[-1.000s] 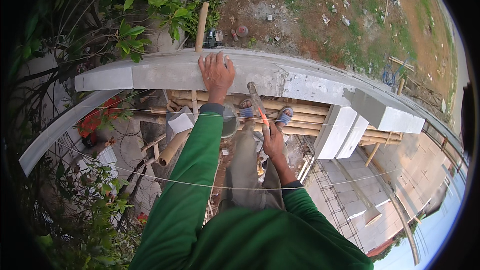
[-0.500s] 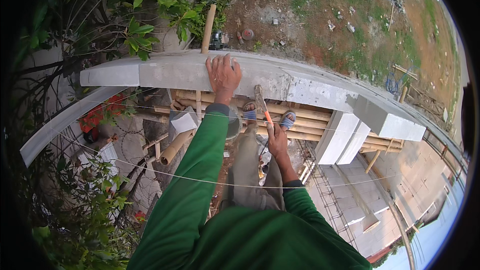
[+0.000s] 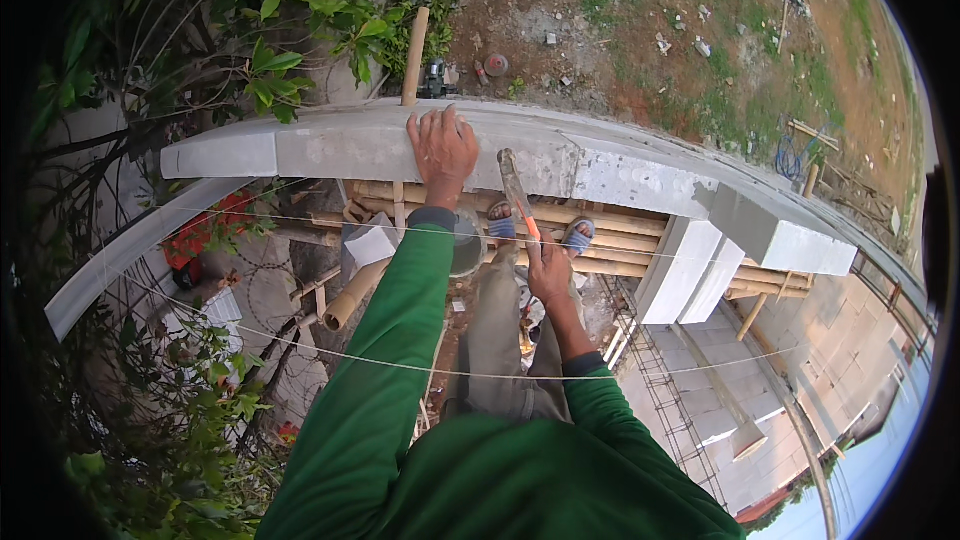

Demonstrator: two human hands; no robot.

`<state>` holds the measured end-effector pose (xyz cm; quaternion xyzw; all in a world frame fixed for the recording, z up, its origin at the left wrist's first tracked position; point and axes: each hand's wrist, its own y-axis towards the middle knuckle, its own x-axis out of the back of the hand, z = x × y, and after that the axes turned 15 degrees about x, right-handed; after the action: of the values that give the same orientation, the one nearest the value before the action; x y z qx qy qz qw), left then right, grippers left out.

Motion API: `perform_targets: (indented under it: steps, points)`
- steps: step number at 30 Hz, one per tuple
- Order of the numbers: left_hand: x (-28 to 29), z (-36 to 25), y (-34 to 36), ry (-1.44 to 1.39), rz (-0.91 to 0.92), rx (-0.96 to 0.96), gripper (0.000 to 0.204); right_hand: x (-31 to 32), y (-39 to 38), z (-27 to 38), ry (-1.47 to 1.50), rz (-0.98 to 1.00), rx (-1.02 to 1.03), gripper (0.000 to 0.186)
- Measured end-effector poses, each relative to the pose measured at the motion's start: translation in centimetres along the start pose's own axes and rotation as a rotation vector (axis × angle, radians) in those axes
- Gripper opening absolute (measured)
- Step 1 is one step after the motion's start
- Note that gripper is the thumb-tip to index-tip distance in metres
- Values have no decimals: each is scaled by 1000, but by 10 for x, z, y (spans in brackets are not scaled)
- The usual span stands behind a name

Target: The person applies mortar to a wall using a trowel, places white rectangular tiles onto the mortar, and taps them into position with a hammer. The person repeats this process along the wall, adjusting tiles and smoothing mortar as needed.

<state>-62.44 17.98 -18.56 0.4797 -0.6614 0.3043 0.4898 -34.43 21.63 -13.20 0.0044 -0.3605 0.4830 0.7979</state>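
My left hand (image 3: pixel 444 155) lies on the pale grey block wall (image 3: pixel 345 145), its fingers spread over the top edge. In my right hand (image 3: pixel 551 276) is an orange-handled tool (image 3: pixel 516 195) with a long, dirty grey end. The tool points up and slightly left, its tip beside the wall's near face; its exact kind is hard to make out. A thin string (image 3: pixel 640 252) runs across, close to the right hand. Between my left forearm and my feet sits a grey bucket (image 3: pixel 467 250), partly hidden by the sleeve.
I stand in blue sandals on bamboo poles (image 3: pixel 620 230). Upright white blocks (image 3: pixel 683 272) and a jutting block (image 3: pixel 783 232) stand to the right. A second string (image 3: pixel 345 353) crosses nearer. Branches (image 3: pixel 270 65) crowd the left; a steel bar cage (image 3: pixel 665 395) lies below right.
The tool in my right hand has swung up and left, its tip now higher against the wall. The right hand has shifted slightly left and up. My left hand stays on the wall.
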Motion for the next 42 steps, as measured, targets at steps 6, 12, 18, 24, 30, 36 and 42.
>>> perform_targets:
  steps: [6, 12, 18, 24, 30, 36, 42]
  points:
    - [-2, 2, 0, -1, 34, 18, 35, 7, 8, 10, 43, -5, -15, 53]
    - [-3, 0, 0, 34, 75, 53, 42, -3, 24, -5, -35, 76, -7, 56]
    - [-3, 2, -2, 5, 9, 3, 44, 5, 19, 22, 100, 88, -45, 60]
    - [-4, 1, -1, 40, 64, 28, 40, 12, 16, 15, 39, 77, -80, 58]
    - [-7, 1, -1, 21, 43, 13, 39, 14, 1, -28, 58, -55, -107, 60]
    - [-5, 3, -1, 1, 2, -23, 39, 19, -9, -26, 168, -180, -72, 56]
    - [-4, 0, 0, 35, 34, 18, 38, 29, -13, -25, 68, -89, -185, 59]
